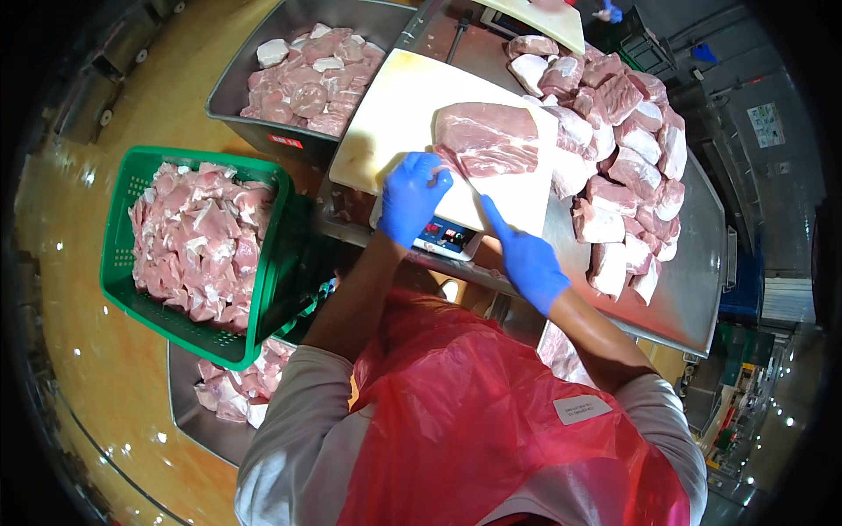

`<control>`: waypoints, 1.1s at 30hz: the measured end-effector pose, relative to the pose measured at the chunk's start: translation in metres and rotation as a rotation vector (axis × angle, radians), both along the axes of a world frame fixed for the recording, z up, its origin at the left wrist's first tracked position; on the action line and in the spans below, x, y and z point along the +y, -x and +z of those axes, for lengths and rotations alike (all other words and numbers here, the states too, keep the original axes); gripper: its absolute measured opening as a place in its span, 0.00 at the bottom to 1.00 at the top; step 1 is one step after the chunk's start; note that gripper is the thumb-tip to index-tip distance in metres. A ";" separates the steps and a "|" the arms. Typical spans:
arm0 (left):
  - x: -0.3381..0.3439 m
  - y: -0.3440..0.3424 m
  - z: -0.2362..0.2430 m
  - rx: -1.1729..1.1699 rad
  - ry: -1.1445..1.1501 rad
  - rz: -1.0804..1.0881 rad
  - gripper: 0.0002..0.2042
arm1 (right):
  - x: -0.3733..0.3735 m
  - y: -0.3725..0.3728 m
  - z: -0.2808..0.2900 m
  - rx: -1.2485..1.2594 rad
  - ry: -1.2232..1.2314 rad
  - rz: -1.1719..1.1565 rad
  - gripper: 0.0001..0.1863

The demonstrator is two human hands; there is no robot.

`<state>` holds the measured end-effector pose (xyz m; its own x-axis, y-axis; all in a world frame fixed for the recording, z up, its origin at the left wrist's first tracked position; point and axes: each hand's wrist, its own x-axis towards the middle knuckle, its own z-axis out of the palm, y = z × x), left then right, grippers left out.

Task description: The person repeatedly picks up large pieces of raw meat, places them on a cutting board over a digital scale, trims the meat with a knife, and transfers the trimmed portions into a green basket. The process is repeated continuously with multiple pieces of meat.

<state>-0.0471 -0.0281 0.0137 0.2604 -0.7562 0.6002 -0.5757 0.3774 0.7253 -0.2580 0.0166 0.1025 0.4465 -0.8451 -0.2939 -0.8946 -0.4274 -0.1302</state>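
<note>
A large boneless piece of pink raw meat [487,138] lies on the white cutting board [390,105]. My left hand [412,197], in a blue glove, is closed at its lower left corner, with the fingertips pinching the meat's edge. From the right comes my gloved right hand [528,267], wrapped round a knife, its index finger stretched along the tool. The thin knife blade [472,185] points up and left to the meat's lower edge; the handle is hidden in my palm. Under the board's near edge shows a scale with a digital display [445,235].
Many meat chunks are heaped on the steel table [693,289] at right. A grey tub [230,81] of meat slices stands far left, a green perforated crate [118,254] of trimmings at left, another grey tub [189,394] below it. A second cutting board [561,22] lies beyond.
</note>
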 end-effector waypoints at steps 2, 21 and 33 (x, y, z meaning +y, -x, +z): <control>-0.003 -0.012 -0.012 -0.017 -0.031 0.035 0.06 | 0.018 0.033 0.017 0.182 -0.069 0.009 0.48; 0.005 -0.022 -0.012 -0.126 -0.054 -0.077 0.11 | -0.020 0.017 0.003 -0.117 0.001 0.132 0.45; 0.068 -0.222 0.032 -0.769 -0.349 0.833 0.20 | 0.030 0.115 0.003 -0.586 0.001 -0.287 0.39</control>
